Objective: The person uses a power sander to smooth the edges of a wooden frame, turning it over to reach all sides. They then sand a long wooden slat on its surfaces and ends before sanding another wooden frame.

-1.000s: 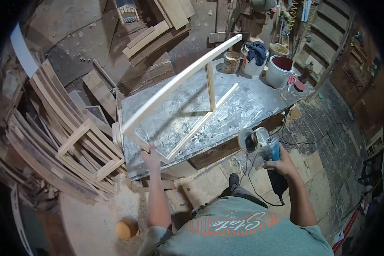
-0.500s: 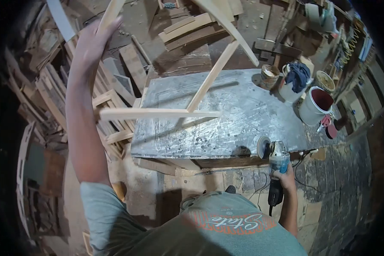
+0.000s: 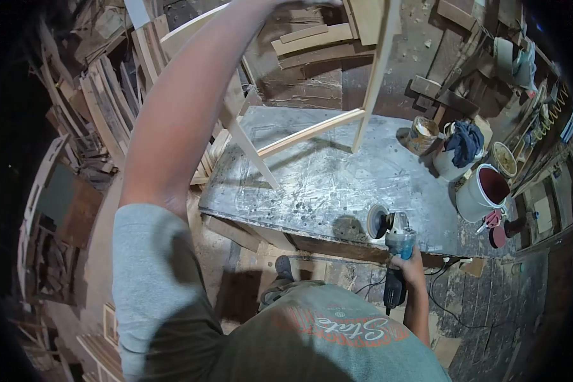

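My right hand [image 3: 408, 266] is closed around the body of a blue and black angle grinder [image 3: 399, 245]. Its round disc [image 3: 377, 221] faces left, just above the near edge of the worktable [image 3: 312, 172]. A pale wooden frame [image 3: 312, 132] with two long legs and a crossbar stands tilted over the table, its leg ends low over the top. My left arm reaches up and across to the upper part of this frame. Only a sliver of my left hand [image 3: 312, 2] shows at the top edge; its grip is mostly cut off by the view.
At the table's right end stand a white bucket [image 3: 479, 194], a tin [image 3: 424, 135] and a dark cloth [image 3: 465, 141] over another bucket. Stacked boards [image 3: 102, 105] lean at the left. The grinder's cord [image 3: 452, 321] runs over the floor. Curved wood pieces [image 3: 315, 41] lie beyond the table.
My left arm has swung right and up, turning the wooden frame so its legs point down at the table. The grinder has shifted slightly left in the view.
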A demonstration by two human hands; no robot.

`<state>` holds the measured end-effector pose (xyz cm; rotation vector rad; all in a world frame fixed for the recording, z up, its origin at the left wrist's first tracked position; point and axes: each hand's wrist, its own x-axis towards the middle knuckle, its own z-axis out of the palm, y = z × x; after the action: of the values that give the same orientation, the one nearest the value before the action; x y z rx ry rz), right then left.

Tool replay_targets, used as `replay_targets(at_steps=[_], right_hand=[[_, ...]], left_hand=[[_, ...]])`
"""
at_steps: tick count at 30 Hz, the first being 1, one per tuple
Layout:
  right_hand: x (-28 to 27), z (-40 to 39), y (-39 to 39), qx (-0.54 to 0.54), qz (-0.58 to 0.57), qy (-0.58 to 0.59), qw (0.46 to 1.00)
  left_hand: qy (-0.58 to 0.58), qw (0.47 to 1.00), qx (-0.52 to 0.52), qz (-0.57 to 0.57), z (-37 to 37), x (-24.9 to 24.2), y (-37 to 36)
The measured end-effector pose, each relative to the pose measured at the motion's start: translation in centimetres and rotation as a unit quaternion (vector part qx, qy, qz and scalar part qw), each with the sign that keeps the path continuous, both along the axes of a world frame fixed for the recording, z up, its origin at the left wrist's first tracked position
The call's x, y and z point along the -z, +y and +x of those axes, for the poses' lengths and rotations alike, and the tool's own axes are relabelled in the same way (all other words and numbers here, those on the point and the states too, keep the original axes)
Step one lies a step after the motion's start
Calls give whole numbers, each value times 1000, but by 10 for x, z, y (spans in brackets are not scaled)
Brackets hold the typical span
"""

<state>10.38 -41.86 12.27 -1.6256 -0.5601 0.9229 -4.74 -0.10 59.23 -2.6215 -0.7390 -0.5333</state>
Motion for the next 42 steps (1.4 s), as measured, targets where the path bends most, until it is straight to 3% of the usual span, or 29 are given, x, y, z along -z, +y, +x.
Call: replay_targets(at_steps=[6,10,12,14,16,18,20,23,26,32,36,38,40,41,42], right_hand=[[-7,-9,20,-6,11,-10,1000],[-17,-15,33,-12,30,-19,999],[-19,-15,45,-19,40,-30,999],[-29,-16,62,-43,45,-31,998],[-55,-20,86,-60,47,-29,997],[-84,-27,114,-81,64,-57,993],[-105,-32,142,-115,67,-136,982],[-137,-44,186,-181,42,-303,935],[-169,-72,221,-235,-17,-397,887],[-181,-105,269,-298,-55,-493,816],[-183,-65,275,-274,-90,-494,820],[-173,-26,274,-208,-97,-541,809],[-171,12,274,-153,-91,-537,825],[-191,15,271,-170,-122,-467,859],[-192,22,272,-167,-132,-469,857]], left_hand=[[18,997,-76,23,-38,2,-56],[-70,963,-147,213,-109,19,-79],[-212,934,-126,257,-147,32,-91],[-360,861,-76,352,-175,62,-73],[-499,835,13,233,-186,103,-59],[-583,794,135,-109,-178,145,-49],[-604,704,234,-291,-165,185,-26],[-534,632,301,-474,-170,205,-32],[-548,623,293,-474,-168,207,-40],[-584,621,242,-463,-163,204,-49],[-583,623,246,-460,-163,207,-44],[-583,629,238,-456,-161,205,-46],[-583,629,239,-456,-160,205,-47],[-583,629,239,-456,-160,205,-47],[-585,630,232,-455,-160,204,-47]])
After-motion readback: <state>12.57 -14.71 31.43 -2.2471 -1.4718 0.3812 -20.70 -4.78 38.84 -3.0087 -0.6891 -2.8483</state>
